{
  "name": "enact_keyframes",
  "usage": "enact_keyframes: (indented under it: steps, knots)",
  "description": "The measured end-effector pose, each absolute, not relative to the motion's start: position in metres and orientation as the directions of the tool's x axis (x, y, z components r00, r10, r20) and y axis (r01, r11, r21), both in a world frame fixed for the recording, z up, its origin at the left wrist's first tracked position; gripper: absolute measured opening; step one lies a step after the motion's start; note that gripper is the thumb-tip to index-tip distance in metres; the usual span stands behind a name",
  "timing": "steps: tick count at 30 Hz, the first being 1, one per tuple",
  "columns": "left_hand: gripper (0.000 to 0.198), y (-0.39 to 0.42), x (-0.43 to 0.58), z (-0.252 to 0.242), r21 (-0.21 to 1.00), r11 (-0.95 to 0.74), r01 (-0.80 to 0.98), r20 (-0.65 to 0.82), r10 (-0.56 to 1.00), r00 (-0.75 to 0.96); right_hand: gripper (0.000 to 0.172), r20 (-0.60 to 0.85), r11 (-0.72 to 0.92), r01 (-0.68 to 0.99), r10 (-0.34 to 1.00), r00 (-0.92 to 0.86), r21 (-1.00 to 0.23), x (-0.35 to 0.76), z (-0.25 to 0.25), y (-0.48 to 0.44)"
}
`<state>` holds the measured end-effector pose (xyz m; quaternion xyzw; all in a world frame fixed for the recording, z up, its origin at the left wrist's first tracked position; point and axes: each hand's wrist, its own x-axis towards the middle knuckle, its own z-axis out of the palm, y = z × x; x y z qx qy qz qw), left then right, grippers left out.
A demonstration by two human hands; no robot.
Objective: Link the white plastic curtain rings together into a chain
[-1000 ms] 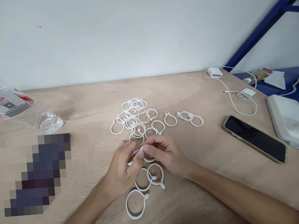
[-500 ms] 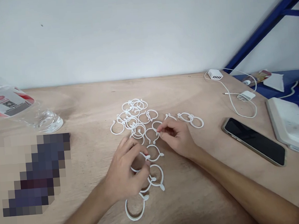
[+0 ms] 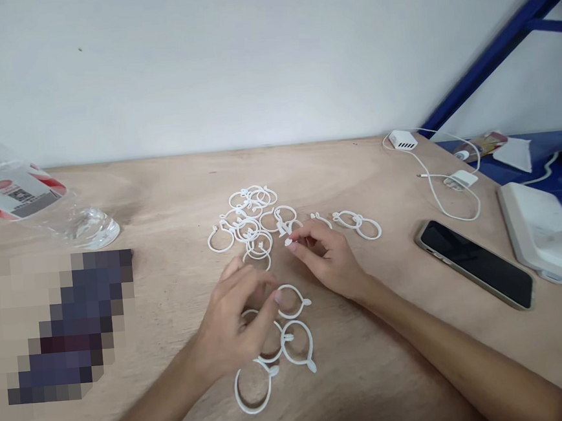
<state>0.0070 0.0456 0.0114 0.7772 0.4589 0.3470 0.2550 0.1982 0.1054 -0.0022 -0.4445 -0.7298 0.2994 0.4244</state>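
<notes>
Because my right grip [image 3: 326,259] is pinched narrow, thumb and forefinger closed on a white plastic snap ring [image 3: 287,233] at the edge of the heap, snagging looks like the main risk. The rings in the heap [image 3: 246,226] lie overlapped and tangled, so a hard tug could drag neighbouring rings out of place or let the small tab spring from my fingertips. My left grip [image 3: 236,321] hangs wider, fingers curved above the lower rings; I cannot tell whether anything is held under the palm. One loose ring [image 3: 294,301] sits just beside those fingers and another [image 3: 253,388] lies below the hand, close enough that a careless wrist could knock them. A linked pair of rings [image 3: 357,224] rests to the right of the heap on the plywood counter [image 3: 370,359]. The only clear container is a plastic bottle [image 3: 90,229] lying on its side well to the left, with a red-and-white label; I cannot tell whether it holds any liquid.
</notes>
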Motion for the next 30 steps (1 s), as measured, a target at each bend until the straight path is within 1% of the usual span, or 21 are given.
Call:
enact_keyframes:
  steps: [1, 3, 5, 6, 8, 10, 11, 13, 16, 20, 22, 24, 27, 30]
  knots:
    - [0.010, 0.046, 0.007, 0.009, 0.727, -0.399, 0.559, 0.312, 0.917, 0.248, 0.007, 0.315, 0.375, 0.357, 0.924, -0.217, -0.855, 0.196, 0.001, 0.102]
    - [0.032, 0.046, 0.007, 0.005, 0.732, -0.330, 0.596, 0.325, 0.938, 0.120, 0.008, 0.210, 0.261, 0.255, 0.955, -0.210, -0.931, 0.190, 0.010, 0.094]
    - [0.052, 0.047, 0.007, 0.002, 0.716, -0.333, 0.614, 0.340, 0.934, 0.109, 0.013, 0.095, 0.125, 0.103, 0.962, -0.257, -0.987, 0.183, 0.019, 0.086]
    - [0.057, 0.047, 0.008, 0.000, 0.708, -0.345, 0.616, 0.344, 0.931, 0.126, 0.015, 0.042, 0.051, 0.026, 0.957, -0.288, -0.998, 0.180, 0.022, 0.082]
    - [0.057, 0.047, 0.007, 0.000, 0.709, -0.361, 0.606, 0.346, 0.927, 0.148, 0.019, -0.048, -0.089, -0.102, 0.936, -0.350, -0.991, 0.176, 0.025, 0.078]
    - [0.054, 0.048, 0.007, -0.001, 0.724, -0.350, 0.594, 0.339, 0.931, 0.135, 0.020, -0.108, -0.190, -0.172, 0.910, -0.400, -0.967, 0.174, 0.024, 0.076]
    - [0.052, 0.048, 0.007, 0.000, 0.734, -0.343, 0.586, 0.334, 0.934, 0.127, 0.019, -0.121, -0.215, -0.188, 0.902, -0.415, -0.958, 0.173, 0.022, 0.076]
    - [0.046, 0.049, 0.007, 0.000, 0.753, -0.333, 0.568, 0.325, 0.938, 0.119, 0.018, -0.118, -0.214, -0.190, 0.900, -0.420, -0.958, 0.173, 0.019, 0.076]
    - [0.035, 0.050, 0.006, 0.001, 0.787, -0.319, 0.527, 0.306, 0.945, 0.115, 0.021, -0.088, -0.156, -0.151, 0.921, -0.379, -0.976, 0.174, 0.013, 0.077]
    - [0.027, 0.051, 0.005, 0.004, 0.832, -0.254, 0.493, 0.228, 0.967, 0.114, 0.022, -0.023, -0.062, -0.163, 0.973, -0.230, -0.985, 0.177, 0.002, 0.080]
    - [0.026, 0.051, 0.005, 0.004, 0.840, -0.248, 0.483, 0.216, 0.969, 0.123, 0.023, 0.016, -0.016, -0.183, 0.985, -0.170, -0.983, 0.177, -0.003, 0.082]
    - [0.027, 0.051, 0.005, 0.004, 0.834, -0.270, 0.482, 0.245, 0.963, 0.115, 0.027, 0.030, -0.002, -0.187, 0.985, -0.169, -0.982, 0.177, -0.004, 0.082]
    - [0.031, 0.050, 0.006, 0.001, 0.816, -0.275, 0.509, 0.275, 0.958, 0.077, 0.035, -0.008, -0.046, -0.160, 0.974, -0.228, -0.986, 0.175, 0.000, 0.080]
    - [0.022, 0.048, 0.007, -0.002, 0.837, -0.233, 0.495, 0.237, 0.970, 0.056, 0.034, -0.059, -0.094, -0.114, 0.960, -0.275, -0.989, 0.172, 0.005, 0.077]
